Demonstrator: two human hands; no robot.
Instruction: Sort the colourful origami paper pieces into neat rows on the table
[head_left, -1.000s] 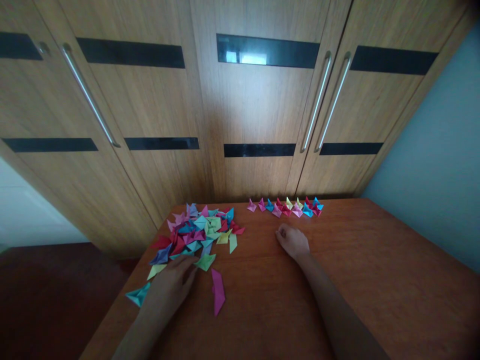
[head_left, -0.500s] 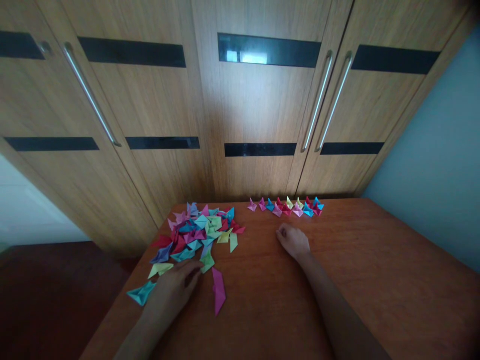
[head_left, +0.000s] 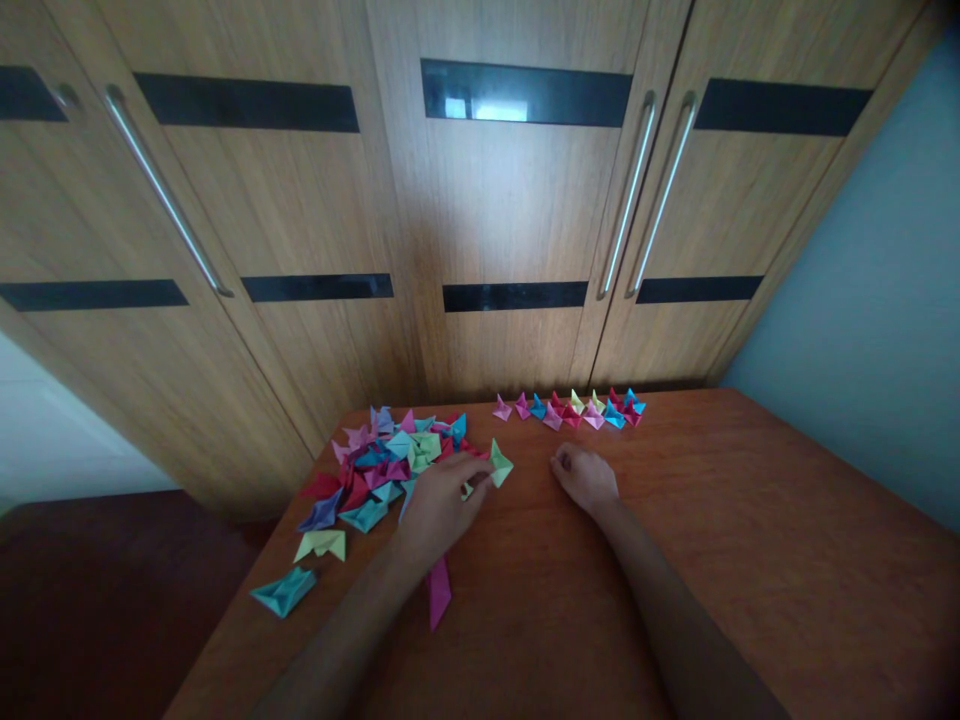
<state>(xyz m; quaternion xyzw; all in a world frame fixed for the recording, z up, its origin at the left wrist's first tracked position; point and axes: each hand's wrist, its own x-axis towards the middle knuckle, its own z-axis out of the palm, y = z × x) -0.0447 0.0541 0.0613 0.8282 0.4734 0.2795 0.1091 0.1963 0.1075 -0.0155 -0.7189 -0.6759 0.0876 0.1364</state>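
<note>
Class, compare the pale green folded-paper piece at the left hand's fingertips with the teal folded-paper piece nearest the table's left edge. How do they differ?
The pale green folded-paper piece is held in the left hand, while the teal folded-paper piece lies untouched on the brown wooden table. The green piece points upward; the teal piece spreads low and wide. Both are folded paper with pointed corners.

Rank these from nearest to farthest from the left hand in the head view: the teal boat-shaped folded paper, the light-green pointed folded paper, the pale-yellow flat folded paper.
1. Light-green paper: at the left hand's fingertips.
2. Pale-yellow paper: on the table, left of that hand.
3. Teal paper: farther left, near the table's edge.
</note>
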